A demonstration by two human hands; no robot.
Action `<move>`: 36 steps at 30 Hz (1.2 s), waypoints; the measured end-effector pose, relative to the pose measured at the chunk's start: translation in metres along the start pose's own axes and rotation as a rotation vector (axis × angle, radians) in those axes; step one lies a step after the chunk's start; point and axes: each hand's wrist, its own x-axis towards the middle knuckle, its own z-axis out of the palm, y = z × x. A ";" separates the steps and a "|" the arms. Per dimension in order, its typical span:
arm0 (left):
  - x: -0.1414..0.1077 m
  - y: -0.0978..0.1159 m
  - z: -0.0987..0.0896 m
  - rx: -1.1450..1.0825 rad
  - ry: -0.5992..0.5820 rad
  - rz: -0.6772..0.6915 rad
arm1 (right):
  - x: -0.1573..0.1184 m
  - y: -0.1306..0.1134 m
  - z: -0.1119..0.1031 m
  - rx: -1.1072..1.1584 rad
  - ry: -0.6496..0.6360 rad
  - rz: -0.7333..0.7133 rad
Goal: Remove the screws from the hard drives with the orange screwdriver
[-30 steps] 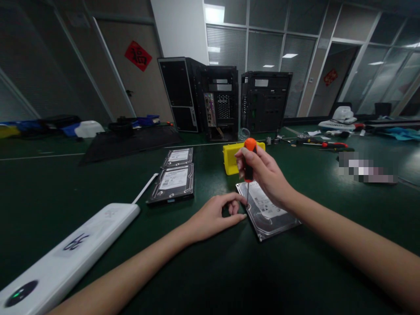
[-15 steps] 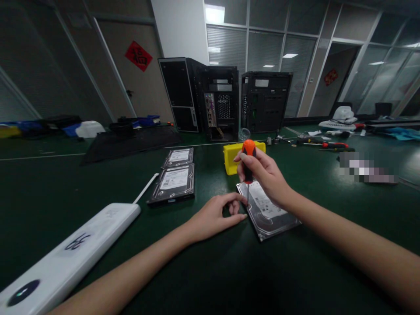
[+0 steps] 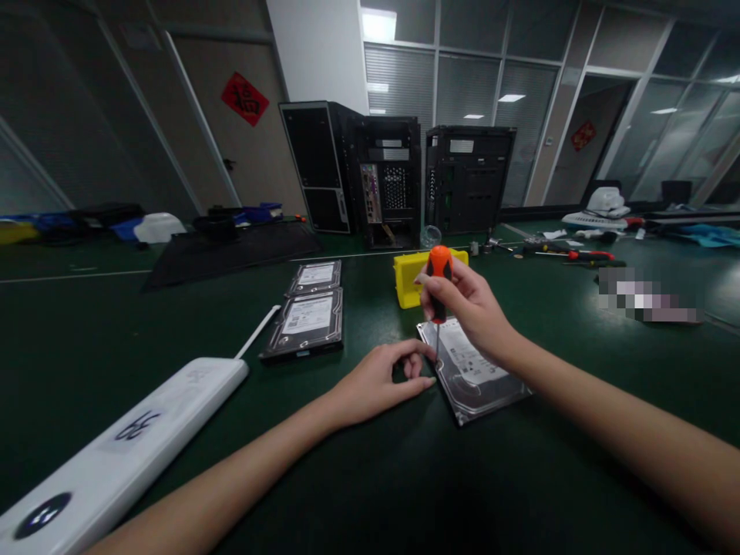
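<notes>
Table (image 3: 370, 486), green; computer cases (image 3: 386, 181) behind, glass wall (image 3: 468, 85) beyond; my right hand (image 3: 474, 308) clasps screwdriver (image 3: 439, 308), left hand (image 3: 378, 379), thumb apart, at hard drive (image 3: 477, 385).

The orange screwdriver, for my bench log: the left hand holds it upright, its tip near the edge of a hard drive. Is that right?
No: the head view shows the right hand, not the left hand, holding the orange screwdriver upright, its tip near the edge of a hard drive.

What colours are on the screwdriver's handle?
The screwdriver's handle is orange and black, shown best in the head view.
</notes>
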 end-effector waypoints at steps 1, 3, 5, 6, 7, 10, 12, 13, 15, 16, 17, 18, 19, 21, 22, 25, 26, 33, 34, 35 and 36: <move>0.000 0.000 0.000 0.000 -0.001 -0.002 | 0.000 0.000 0.000 -0.004 0.005 -0.003; 0.000 0.000 0.000 -0.002 -0.004 -0.002 | 0.001 0.001 -0.001 -0.012 0.018 -0.009; 0.000 0.001 -0.001 -0.006 -0.010 -0.003 | 0.002 0.003 -0.002 -0.023 0.034 -0.008; 0.000 0.001 -0.001 -0.006 -0.012 -0.003 | 0.003 0.003 -0.002 -0.029 0.040 -0.007; 0.000 0.001 -0.001 -0.006 -0.012 -0.004 | 0.003 0.004 -0.003 -0.034 0.044 -0.006; 0.000 0.001 -0.001 -0.003 -0.012 -0.005 | 0.004 0.003 -0.003 -0.051 0.059 -0.013; 0.000 0.001 -0.001 -0.005 -0.011 -0.007 | 0.003 0.001 -0.004 -0.074 0.068 -0.025; 0.000 0.001 0.000 -0.006 -0.011 -0.009 | 0.002 0.000 -0.004 -0.090 0.074 -0.034; 0.000 0.001 0.000 -0.006 -0.004 -0.008 | 0.000 0.000 -0.004 -0.138 0.095 -0.052; 0.000 0.001 0.000 -0.006 -0.002 -0.006 | -0.001 0.001 -0.004 -0.171 0.108 -0.059; 0.000 0.000 0.000 -0.006 -0.002 -0.005 | -0.003 0.002 -0.005 -0.206 0.122 -0.065; 0.000 0.000 0.000 -0.004 -0.002 -0.002 | -0.004 0.004 -0.005 -0.242 0.132 -0.070; 0.000 0.000 0.000 -0.002 -0.002 0.001 | -0.005 0.007 -0.004 -0.273 0.133 -0.069; 0.000 -0.001 0.000 0.001 -0.001 0.006 | -0.006 0.012 -0.004 -0.281 0.111 -0.061; 0.000 -0.001 0.000 0.000 -0.002 0.008 | -0.006 0.013 -0.004 -0.255 0.096 -0.052; 0.000 -0.002 0.000 -0.012 -0.010 0.013 | 0.000 0.005 -0.009 -0.122 0.117 -0.058; 0.000 -0.002 0.000 -0.015 -0.013 0.014 | 0.004 -0.001 -0.013 -0.089 0.156 -0.081; -0.002 -0.002 -0.001 -0.003 -0.018 0.028 | 0.016 -0.030 -0.088 -0.096 0.383 -0.085; -0.003 -0.002 -0.002 0.001 -0.015 0.035 | 0.012 -0.025 -0.102 -0.089 0.389 -0.008; -0.003 -0.001 -0.002 0.009 -0.008 0.045 | 0.006 -0.018 -0.115 -0.071 0.409 0.075; -0.003 -0.001 -0.002 0.018 0.002 0.054 | -0.001 -0.009 -0.127 -0.037 0.439 0.156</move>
